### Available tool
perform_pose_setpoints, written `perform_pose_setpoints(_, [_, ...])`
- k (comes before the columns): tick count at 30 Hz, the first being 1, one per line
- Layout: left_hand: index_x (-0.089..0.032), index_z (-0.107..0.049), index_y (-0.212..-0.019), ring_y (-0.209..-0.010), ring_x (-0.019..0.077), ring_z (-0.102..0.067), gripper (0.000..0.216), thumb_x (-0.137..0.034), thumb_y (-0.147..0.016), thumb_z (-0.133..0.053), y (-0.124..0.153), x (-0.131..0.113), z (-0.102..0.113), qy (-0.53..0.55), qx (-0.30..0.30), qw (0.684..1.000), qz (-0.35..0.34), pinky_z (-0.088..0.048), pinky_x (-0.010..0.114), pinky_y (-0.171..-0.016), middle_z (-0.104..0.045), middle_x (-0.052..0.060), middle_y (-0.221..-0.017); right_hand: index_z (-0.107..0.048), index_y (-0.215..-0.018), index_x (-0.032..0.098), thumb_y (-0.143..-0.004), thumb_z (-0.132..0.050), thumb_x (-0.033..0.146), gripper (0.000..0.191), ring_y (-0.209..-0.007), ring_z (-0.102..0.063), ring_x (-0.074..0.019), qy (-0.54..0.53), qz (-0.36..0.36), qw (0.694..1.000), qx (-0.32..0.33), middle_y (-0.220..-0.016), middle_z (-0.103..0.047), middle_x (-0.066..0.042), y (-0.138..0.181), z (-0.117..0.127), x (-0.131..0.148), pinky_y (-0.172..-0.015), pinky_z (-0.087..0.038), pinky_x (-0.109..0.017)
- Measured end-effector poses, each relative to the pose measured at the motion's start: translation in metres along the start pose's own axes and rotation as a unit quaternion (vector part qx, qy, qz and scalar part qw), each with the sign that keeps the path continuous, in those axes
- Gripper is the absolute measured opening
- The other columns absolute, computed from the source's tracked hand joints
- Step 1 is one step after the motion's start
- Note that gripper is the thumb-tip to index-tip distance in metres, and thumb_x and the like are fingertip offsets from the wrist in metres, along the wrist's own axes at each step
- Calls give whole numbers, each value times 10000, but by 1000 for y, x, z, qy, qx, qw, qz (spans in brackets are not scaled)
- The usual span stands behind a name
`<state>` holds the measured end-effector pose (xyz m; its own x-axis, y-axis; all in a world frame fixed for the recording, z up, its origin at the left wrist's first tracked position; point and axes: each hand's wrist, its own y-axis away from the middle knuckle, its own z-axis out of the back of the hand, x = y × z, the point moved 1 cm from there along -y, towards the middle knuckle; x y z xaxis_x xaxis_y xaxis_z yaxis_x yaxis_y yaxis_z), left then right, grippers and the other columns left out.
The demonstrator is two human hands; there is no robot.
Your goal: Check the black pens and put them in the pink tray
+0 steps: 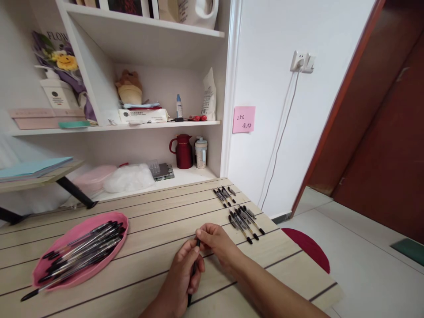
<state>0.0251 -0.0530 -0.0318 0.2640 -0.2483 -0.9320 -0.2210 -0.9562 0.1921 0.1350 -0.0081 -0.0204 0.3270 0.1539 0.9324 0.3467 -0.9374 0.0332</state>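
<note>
A dark pen (194, 270) stands tilted between my two hands over the table. My left hand (181, 273) is closed around its barrel, with the black lower end poking out below the fingers. At the top end, the fingers of my right hand (214, 240) are pinched together on the pen; their tips partly hide it. To the left lies a pink tray (124, 221) heaped with several black-and-clear pens (89, 247), one sticking out over the near rim. Right of my hands, several pens and loose pen parts (243, 224) lie in a group, with another group (224, 196) behind.
The wood-slat table (149, 238) backs onto a white shelf unit (159, 126) holding a red jug (184, 152), a cup (200, 152) and a plastic bag (129, 178). A small raised stand (43, 176) is at the left. A red round seat (308, 247) sits beyond the right edge.
</note>
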Motion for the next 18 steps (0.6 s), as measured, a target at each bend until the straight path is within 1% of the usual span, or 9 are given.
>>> perform_pose_setpoints(1, [-205,-454,-858,-270,0,-229,271,-425,-719,-527,0,0,0,1,-1,1000,1,-109,151,-291,-481,-79,-538,-550,-619,133,-565,-684,464,361,-499,-463,-73,-2,3,1000,8,-561,-539,9,0,0,0,-539,-366,-221])
perform_pose_setpoints(4, [-213,-450,-877,-277,0,-232,256,-417,-736,-512,1,0,-1,3,2,1000,-2,-111,149,-295,-479,-80,-549,-580,-759,143,-596,-654,483,384,-624,-532,-107,-36,4,999,11,-732,-601,-33,0,0,0,-604,-399,-247])
perform_pose_setpoints(5, [-213,-448,-874,-279,0,-231,246,-414,-743,-504,1,0,-1,3,3,1000,-4,-107,149,-296,-477,-80,-550,-573,-764,146,-608,-644,487,381,-607,-526,-101,-39,1,999,3,-714,-599,-27,0,0,-1,-590,-396,-241])
perform_pose_setpoints(8, [-209,-440,-850,-279,0,-226,223,-408,-758,-484,1,0,-1,1,5,1000,-6,-91,152,-299,-473,-77,-550,-540,-642,134,-586,-679,450,350,-458,-434,-57,-19,-4,1000,-6,-524,-529,23,0,1,-2,-508,-345,-206])
perform_pose_setpoints(9, [-210,-438,-855,-279,1,-226,225,-407,-757,-485,1,-1,-1,1,4,1000,-6,-91,152,-299,-472,-77,-551,-541,-628,129,-572,-695,433,345,-451,-428,-54,-15,-3,1000,5,-517,-526,24,0,1,-2,-507,-342,-205])
perform_pose_setpoints(11, [-215,-435,-876,-280,2,-227,236,-409,-753,-491,1,-1,0,1,2,1000,-6,-95,153,-299,-469,-79,-551,-571,-690,129,-580,-688,439,349,-519,-488,-75,-32,-2,999,20,-617,-579,-8,-1,1,-2,-551,-371,-221])
perform_pose_setpoints(13, [-218,-431,-875,-284,2,-223,232,-409,-755,-488,1,-1,0,0,2,1000,-7,-96,152,-300,-464,-80,-548,-583,-752,139,-614,-651,469,364,-578,-521,-91,-51,-5,999,12,-704,-604,-28,-1,1,-2,-582,-388,-234])
perform_pose_setpoints(16, [-214,-427,-837,-288,1,-213,206,-407,-773,-459,2,-1,0,-4,3,1000,-10,-92,152,-302,-464,-77,-546,-565,-672,133,-590,-682,438,337,-476,-457,-61,-40,-3,999,1,-566,-561,9,-1,1,-1,-519,-358,-206])
perform_pose_setpoints(18, [-214,-432,-854,-288,1,-210,205,-405,-780,-446,2,0,-1,-8,3,1000,-10,-96,154,-301,-465,-76,-549,-566,-647,124,-553,-717,399,328,-486,-470,-64,-38,2,999,19,-570,-568,3,-1,1,0,-529,-365,-207])
